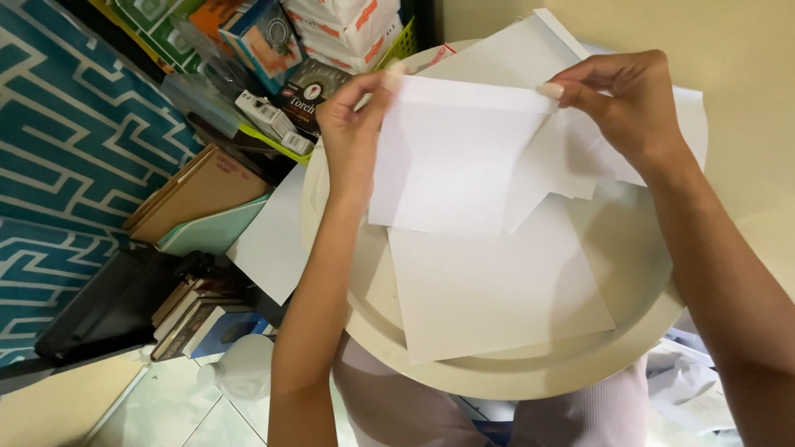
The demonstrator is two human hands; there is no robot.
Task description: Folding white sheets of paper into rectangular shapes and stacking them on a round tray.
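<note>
Round cream tray-like surface [629, 281], loose white paper sheets [497, 290] spread across it. Above that surface, folded white paper sheet [451, 157] held up by its top edge: left hand [352, 132] pinched on one corner, right hand [625, 103] on the other. Left of it, stacked boxes [273, 50], perhaps books [195, 310] below.

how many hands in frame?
2. Left hand pinches the held white paper sheet at its top-left corner; right hand pinches the top-right corner. None visibly hidden.
</note>
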